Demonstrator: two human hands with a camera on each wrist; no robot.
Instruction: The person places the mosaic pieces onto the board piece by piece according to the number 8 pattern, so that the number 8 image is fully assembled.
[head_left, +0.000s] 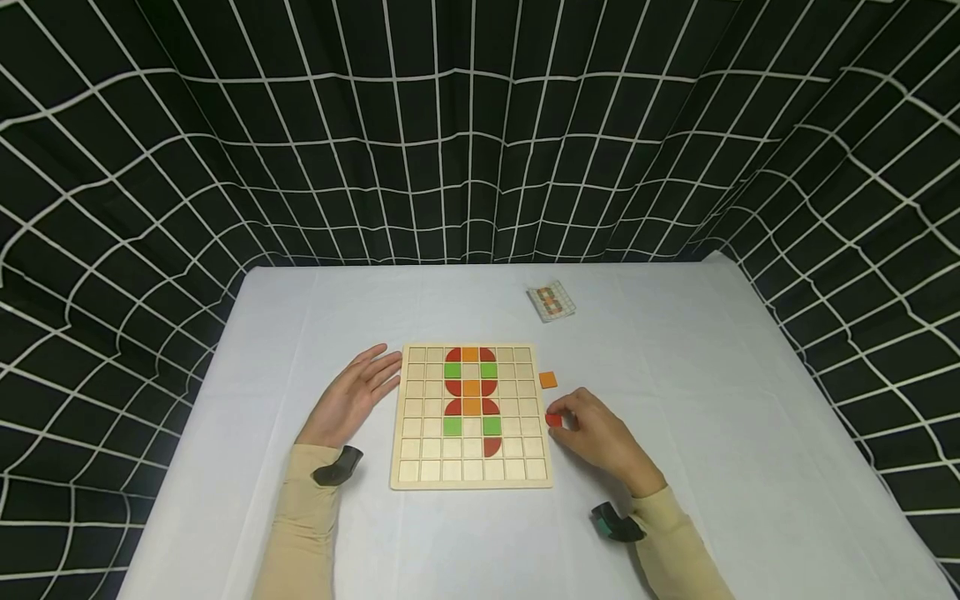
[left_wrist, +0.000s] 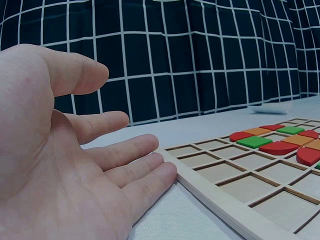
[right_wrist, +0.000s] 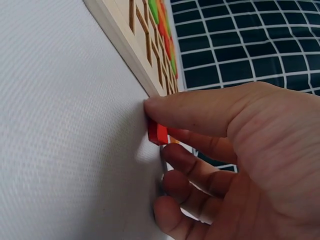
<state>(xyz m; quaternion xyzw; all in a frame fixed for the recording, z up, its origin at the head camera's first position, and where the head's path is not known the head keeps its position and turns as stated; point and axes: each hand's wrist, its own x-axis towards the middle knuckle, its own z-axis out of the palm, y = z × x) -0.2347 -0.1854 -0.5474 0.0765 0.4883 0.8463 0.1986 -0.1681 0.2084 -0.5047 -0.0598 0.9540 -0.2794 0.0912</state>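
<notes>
A wooden grid board (head_left: 420, 471) lies on the white table, with red, orange and green pieces set in its middle columns. My right hand (head_left: 600, 437) pinches a small red piece (head_left: 553, 421) beside the board's right edge; the right wrist view shows thumb and finger on the red piece (right_wrist: 157, 132) just above the cloth. My left hand (head_left: 352, 400) lies flat and relaxed on the table, fingertips touching the board's left edge (left_wrist: 200, 187). It holds nothing.
A loose orange square (head_left: 548, 380) lies on the table right of the board. A small pattern card (head_left: 552, 302) sits further back. Black grid-patterned curtain surrounds the table on three sides.
</notes>
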